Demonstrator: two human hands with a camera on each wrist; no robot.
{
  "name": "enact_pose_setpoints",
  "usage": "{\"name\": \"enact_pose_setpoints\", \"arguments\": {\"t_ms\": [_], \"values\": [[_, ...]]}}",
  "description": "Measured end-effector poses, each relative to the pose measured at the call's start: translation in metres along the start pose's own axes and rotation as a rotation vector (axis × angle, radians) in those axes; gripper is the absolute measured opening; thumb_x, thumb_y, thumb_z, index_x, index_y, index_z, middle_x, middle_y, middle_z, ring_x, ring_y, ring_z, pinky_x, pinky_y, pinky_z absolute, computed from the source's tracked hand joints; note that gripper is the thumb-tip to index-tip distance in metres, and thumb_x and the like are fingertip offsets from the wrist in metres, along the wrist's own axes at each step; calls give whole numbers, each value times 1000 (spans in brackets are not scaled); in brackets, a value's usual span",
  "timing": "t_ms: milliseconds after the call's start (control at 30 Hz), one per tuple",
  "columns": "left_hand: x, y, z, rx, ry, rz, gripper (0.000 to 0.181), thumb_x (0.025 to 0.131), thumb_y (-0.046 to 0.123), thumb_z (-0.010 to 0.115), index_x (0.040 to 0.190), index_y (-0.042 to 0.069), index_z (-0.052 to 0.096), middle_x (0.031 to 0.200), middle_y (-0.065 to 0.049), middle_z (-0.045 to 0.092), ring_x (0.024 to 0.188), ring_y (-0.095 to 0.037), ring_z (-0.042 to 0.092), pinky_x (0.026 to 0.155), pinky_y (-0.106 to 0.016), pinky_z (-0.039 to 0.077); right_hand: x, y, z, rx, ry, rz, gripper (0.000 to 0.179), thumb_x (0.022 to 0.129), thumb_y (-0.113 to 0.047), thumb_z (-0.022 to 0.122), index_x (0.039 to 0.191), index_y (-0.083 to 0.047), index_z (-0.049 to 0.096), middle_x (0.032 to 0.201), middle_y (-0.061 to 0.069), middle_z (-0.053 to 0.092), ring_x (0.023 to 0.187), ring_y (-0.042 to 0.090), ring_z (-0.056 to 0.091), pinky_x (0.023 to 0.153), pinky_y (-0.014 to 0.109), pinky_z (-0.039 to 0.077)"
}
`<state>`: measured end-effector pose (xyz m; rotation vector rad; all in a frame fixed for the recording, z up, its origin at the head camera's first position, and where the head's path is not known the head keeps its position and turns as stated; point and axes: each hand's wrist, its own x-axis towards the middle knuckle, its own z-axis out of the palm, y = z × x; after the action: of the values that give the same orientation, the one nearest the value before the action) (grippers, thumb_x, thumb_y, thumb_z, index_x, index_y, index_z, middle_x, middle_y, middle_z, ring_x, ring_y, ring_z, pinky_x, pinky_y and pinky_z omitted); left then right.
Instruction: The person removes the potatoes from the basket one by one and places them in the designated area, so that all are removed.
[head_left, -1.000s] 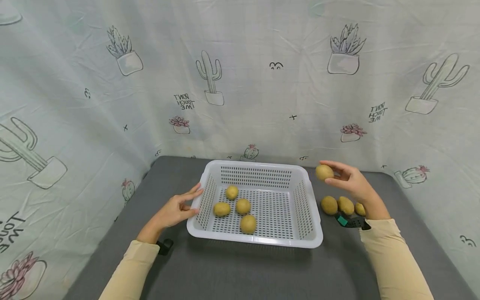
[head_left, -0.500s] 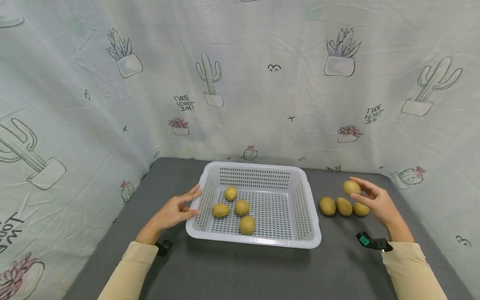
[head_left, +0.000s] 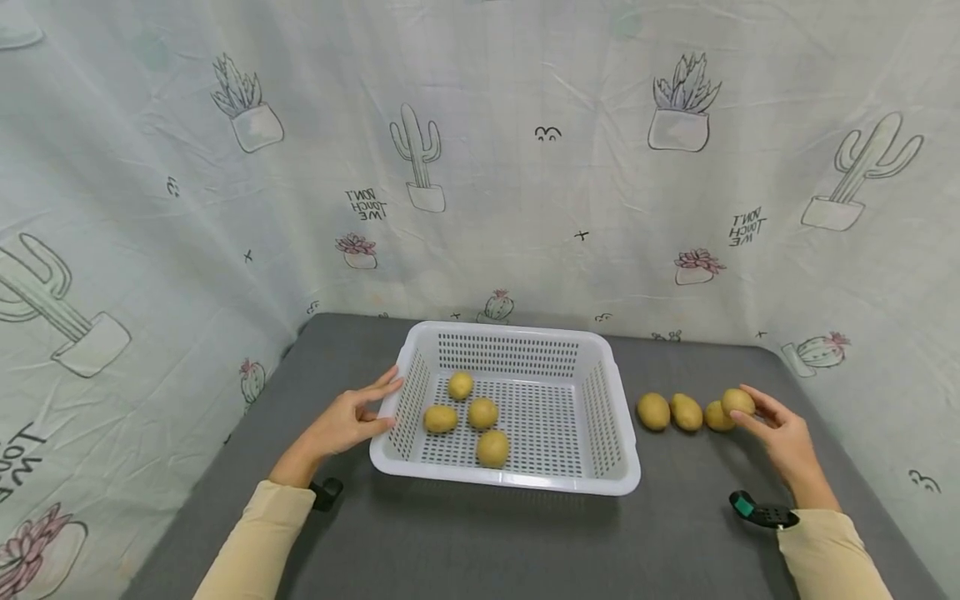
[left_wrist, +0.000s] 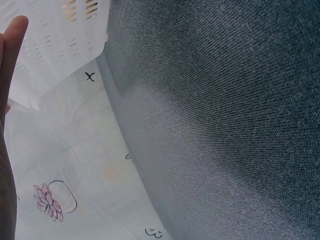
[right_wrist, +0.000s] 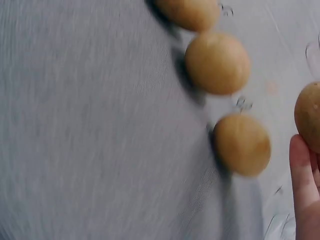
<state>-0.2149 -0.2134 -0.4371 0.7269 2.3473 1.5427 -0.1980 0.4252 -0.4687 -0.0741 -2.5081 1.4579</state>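
Observation:
My right hand (head_left: 783,437) pinches a round yellow-brown potato (head_left: 738,402) between thumb and fingers. In the head view it overlaps the rightmost of three potatoes lying in a row on the grey cloth. The right wrist view has the held potato (right_wrist: 309,117) at its right edge, away from the row. At the left end of the white perforated basket (head_left: 504,480), my left hand (head_left: 347,425) rests its extended fingers and thumb against the rim. Several potatoes lie inside the basket's left half, one being the nearest potato (head_left: 492,448).
The row on the cloth runs from a left potato (head_left: 653,412) through a middle potato (head_left: 686,412) to a right potato (head_left: 717,416), right of the basket. A printed curtain (head_left: 480,167) stands behind and beside the grey-covered table (head_left: 495,542).
My right hand has carried the potato from beside the basket's back right corner rightward and down, to the right end of the row. The left hand has stayed at the rim.

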Motion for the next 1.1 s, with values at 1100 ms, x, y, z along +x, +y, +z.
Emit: {"name": "enact_pose_setpoints", "arguments": {"t_ms": [1100], "values": [[1, -2, 0, 23, 17, 14, 67, 89, 5, 64, 147, -1, 29, 158, -17, 8, 89, -27, 71, 68, -27, 56, -1, 42, -10, -125, 61, 188, 72, 90, -32, 66, 141, 10, 36, 87, -38, 38, 78, -21, 39, 65, 6, 36]]}}
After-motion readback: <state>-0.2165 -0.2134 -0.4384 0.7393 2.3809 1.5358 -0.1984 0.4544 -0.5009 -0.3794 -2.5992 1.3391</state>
